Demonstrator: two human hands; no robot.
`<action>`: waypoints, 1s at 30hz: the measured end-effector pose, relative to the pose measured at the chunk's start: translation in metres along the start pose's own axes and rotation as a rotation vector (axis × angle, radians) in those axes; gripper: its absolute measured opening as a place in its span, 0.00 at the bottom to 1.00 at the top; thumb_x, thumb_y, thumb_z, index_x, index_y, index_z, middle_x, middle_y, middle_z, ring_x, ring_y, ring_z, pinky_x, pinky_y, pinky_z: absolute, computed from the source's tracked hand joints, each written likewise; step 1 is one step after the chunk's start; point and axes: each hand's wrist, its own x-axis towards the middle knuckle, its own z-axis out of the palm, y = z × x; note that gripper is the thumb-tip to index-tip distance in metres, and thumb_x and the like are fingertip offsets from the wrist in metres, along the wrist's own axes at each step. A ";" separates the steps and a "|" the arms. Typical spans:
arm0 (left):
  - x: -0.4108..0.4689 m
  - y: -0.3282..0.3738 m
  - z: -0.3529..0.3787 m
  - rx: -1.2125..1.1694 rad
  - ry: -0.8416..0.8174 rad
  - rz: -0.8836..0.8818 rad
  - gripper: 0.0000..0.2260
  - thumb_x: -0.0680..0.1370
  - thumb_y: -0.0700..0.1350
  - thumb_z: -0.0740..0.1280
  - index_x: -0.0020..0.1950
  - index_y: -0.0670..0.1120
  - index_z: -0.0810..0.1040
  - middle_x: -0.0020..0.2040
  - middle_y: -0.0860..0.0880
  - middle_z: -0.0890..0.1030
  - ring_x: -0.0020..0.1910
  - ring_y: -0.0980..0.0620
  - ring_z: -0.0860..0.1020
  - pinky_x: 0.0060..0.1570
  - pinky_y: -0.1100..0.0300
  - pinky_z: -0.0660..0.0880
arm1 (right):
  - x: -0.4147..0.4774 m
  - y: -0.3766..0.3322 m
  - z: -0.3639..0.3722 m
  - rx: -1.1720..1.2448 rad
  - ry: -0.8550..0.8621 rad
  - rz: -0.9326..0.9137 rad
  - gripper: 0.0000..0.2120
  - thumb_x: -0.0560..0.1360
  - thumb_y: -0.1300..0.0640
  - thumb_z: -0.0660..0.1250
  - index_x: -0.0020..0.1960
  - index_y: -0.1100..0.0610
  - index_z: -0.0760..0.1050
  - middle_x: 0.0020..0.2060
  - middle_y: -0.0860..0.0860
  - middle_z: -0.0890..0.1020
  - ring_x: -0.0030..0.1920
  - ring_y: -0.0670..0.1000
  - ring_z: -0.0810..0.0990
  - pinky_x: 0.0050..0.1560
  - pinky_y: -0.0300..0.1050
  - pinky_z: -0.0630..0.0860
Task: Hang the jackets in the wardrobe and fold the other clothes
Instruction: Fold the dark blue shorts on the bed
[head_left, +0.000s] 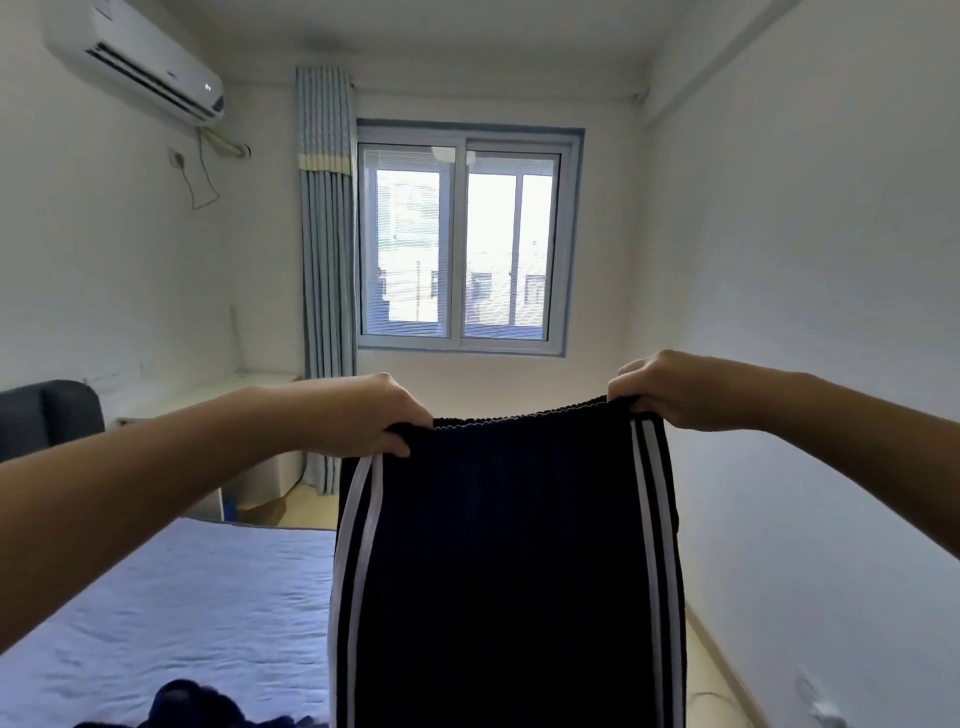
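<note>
A pair of dark navy trousers (509, 571) with white side stripes hangs in front of me, held up by its ribbed waistband. My left hand (371, 415) grips the waistband's left corner with curled fingers. My right hand (670, 389) pinches the right corner. The fabric drops straight down past the bottom edge of the view. More dark clothing (197, 706) lies bunched on the bed at the bottom left. No wardrobe is in view.
A bed with a light blue sheet (182, 597) fills the lower left, with a dark headboard (47, 415) at the left wall. A white desk (249, 395), a curtain (327, 280) and a window (462, 249) stand ahead. A bare wall runs along the right.
</note>
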 end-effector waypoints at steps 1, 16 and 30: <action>0.002 -0.002 0.001 0.017 -0.027 -0.019 0.09 0.77 0.47 0.67 0.40 0.57 0.71 0.38 0.56 0.76 0.38 0.56 0.76 0.39 0.63 0.72 | 0.000 -0.002 -0.001 -0.004 -0.029 -0.001 0.06 0.78 0.65 0.62 0.48 0.59 0.77 0.38 0.47 0.76 0.40 0.37 0.73 0.40 0.30 0.66; -0.002 0.000 -0.025 0.178 0.425 -0.312 0.18 0.71 0.61 0.70 0.30 0.51 0.73 0.27 0.55 0.74 0.28 0.57 0.73 0.29 0.63 0.66 | -0.018 -0.028 -0.017 -0.264 -0.084 0.204 0.19 0.73 0.32 0.61 0.34 0.46 0.72 0.32 0.43 0.77 0.37 0.45 0.76 0.37 0.42 0.68; -0.036 -0.014 0.007 -0.485 0.593 -0.323 0.14 0.68 0.45 0.78 0.33 0.53 0.72 0.28 0.58 0.76 0.29 0.65 0.73 0.30 0.71 0.67 | -0.026 -0.042 0.022 0.747 0.381 0.271 0.10 0.73 0.63 0.70 0.36 0.53 0.74 0.26 0.42 0.75 0.30 0.40 0.74 0.33 0.30 0.70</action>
